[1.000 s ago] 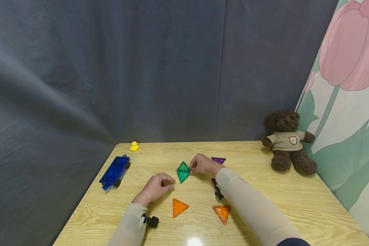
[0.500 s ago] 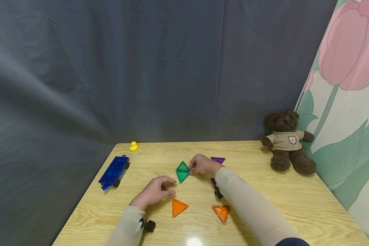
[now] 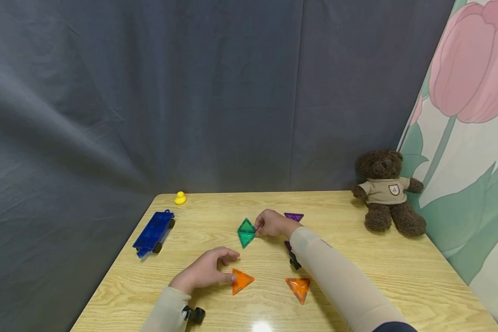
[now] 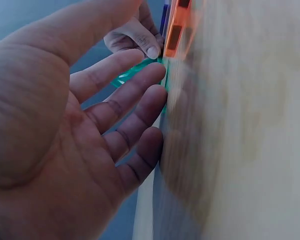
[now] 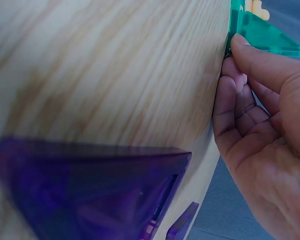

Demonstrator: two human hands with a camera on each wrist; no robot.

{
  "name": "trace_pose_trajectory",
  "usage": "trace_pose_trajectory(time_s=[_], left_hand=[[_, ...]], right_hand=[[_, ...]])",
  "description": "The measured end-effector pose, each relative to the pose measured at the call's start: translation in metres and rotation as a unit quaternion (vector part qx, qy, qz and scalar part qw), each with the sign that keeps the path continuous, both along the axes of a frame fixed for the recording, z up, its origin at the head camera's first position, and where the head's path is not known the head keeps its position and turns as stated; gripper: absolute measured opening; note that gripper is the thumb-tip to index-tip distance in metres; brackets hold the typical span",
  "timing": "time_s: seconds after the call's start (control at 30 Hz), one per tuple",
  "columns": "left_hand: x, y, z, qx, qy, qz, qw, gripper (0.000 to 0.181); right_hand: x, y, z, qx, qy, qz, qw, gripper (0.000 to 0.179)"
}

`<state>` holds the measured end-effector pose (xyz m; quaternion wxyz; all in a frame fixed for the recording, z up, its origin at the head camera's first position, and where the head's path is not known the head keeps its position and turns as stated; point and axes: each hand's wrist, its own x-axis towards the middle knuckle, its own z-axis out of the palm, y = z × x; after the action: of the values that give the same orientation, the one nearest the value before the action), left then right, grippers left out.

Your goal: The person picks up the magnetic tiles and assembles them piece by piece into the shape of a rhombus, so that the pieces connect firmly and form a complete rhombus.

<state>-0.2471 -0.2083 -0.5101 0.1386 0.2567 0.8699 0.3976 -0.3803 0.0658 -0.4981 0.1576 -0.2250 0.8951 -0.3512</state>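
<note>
Two green translucent triangular magnetic tiles (image 3: 246, 238) meet edge to edge near the table's middle. In the right wrist view, one green tile (image 5: 272, 37) stands up off the tabletop, its base at the other. My right hand (image 3: 272, 223) pinches them at their right corner with thumb and fingertips. My left hand (image 3: 207, 268) hovers low over the table with its fingers apart, holding nothing. Its thumb overlaps the left edge of an orange triangular tile (image 3: 243, 280) in the head view. In the left wrist view the palm (image 4: 75, 150) and loosely bent fingers show, fingertips close to the tabletop.
A second orange tile (image 3: 299, 288) lies to the right, near my right sleeve. Purple triangular tiles (image 3: 294, 216) lie by the right forearm, one partly hidden. A blue wheeled car base (image 3: 155, 231) and yellow duck (image 3: 180, 198) stand left; a teddy bear (image 3: 386, 191) sits at the back right.
My left hand has moved toward me, from beside the green tiles to the near orange tile. The right hand has kept its pinch in the same place.
</note>
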Motion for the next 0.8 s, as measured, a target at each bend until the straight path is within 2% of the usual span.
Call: trace_pose_trajectory(time_s=[0.27,0.57,0.8], left_hand=[[0.0077,-0.0002,-0.0009,-0.001,-0.006,-0.013,0.9999,0.059],[0.0065,-0.0036,-0.0052,0.007,-0.028,-0.023,0.9993,0.062],[0.0064,-0.0041,-0.0077,0.013,-0.019,-0.039,0.999,0.063]], right_hand=[[-0.0011,0.0004,-0.0005,0.001,-0.003,0.004,1.0,0.01],[-0.0002,0.0006,0.0002,-0.004,-0.004,0.004,1.0,0.01],[0.0008,0.0007,-0.0003,-0.01,-0.005,-0.001,0.9999,0.011]])
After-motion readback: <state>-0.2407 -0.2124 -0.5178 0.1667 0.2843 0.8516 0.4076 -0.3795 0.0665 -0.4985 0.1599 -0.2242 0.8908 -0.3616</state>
